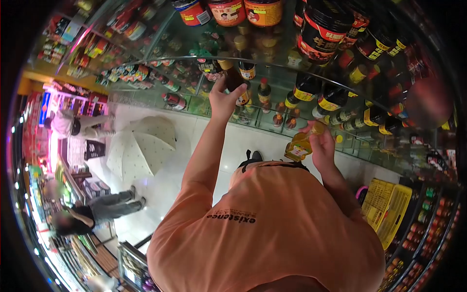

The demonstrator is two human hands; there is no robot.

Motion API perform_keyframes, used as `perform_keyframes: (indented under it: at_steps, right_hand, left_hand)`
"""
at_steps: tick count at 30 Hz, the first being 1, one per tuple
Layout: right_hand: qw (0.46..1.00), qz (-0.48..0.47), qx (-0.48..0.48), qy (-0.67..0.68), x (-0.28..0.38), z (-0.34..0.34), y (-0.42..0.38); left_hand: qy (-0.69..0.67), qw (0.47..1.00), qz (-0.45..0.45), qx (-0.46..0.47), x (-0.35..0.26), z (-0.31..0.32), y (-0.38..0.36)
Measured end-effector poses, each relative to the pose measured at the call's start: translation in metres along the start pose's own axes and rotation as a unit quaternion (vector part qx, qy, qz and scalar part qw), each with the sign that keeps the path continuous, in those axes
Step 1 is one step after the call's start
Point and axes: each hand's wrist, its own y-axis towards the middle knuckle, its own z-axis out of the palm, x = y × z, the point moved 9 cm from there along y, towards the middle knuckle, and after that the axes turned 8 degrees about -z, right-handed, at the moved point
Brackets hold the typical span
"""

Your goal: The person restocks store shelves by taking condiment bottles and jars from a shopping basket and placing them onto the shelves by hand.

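Note:
My left hand (224, 100) reaches up to the glass shelf. Its fingers and thumb are wrapped round a dark sauce bottle (232, 77) with a tan cap. Close behind that stand other bottles, one a dark bottle with a pale label (247, 69). Lower and to the right, my right hand (321, 148) grips a bottle of golden liquid (298, 147) near its yellow cap. The bottle hangs tilted in front of my orange shirt (272, 219). A small red-capped bottle (264, 91) stands on the shelf between my two hands.
Glass shelving (272, 61) with jars, tubs and bottles runs across the front. A large black and red tub (321, 36) stands on the upper shelf. An open pale umbrella (141, 148) lies on the floor at left. Yellow crates (384, 209) stand at right. Two people are further left.

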Motion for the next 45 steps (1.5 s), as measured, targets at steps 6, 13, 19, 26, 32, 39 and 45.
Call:
perform_keyframes:
  at_steps: [6, 13, 19, 26, 32, 39, 45]
  right_hand:
    - [0.998, -0.023, -0.031, -0.042, 0.013, 0.028, 0.007]
    - [0.996, -0.023, -0.062, -0.060, 0.013, 0.042, 0.015]
    - [0.997, -0.007, -0.076, -0.001, 0.008, 0.056, 0.023]
    - [0.996, -0.024, -0.080, -0.019, 0.006, 0.065, 0.033]
    - [0.994, -0.035, -0.099, -0.003, 0.004, 0.059, 0.031]
    - [0.995, 0.000, -0.102, 0.003, -0.003, 0.042, 0.010]
    - [0.992, -0.018, -0.120, -0.028, 0.017, 0.007, -0.004]
  left_hand:
    - [0.059, 0.996, 0.031, 0.055, 0.003, 0.015, 0.028]
    - [0.155, 0.977, 0.145, -0.021, 0.007, 0.012, 0.038]
    - [0.158, 0.978, 0.135, -0.028, 0.026, 0.011, 0.045]
    - [0.170, 0.974, 0.149, -0.025, 0.015, 0.024, 0.038]
    - [0.149, 0.968, 0.195, -0.046, 0.021, 0.023, 0.023]
    - [0.175, 0.930, 0.277, 0.167, -0.004, 0.095, -0.055]
    - [0.181, 0.935, 0.130, 0.276, 0.021, 0.204, -0.020]
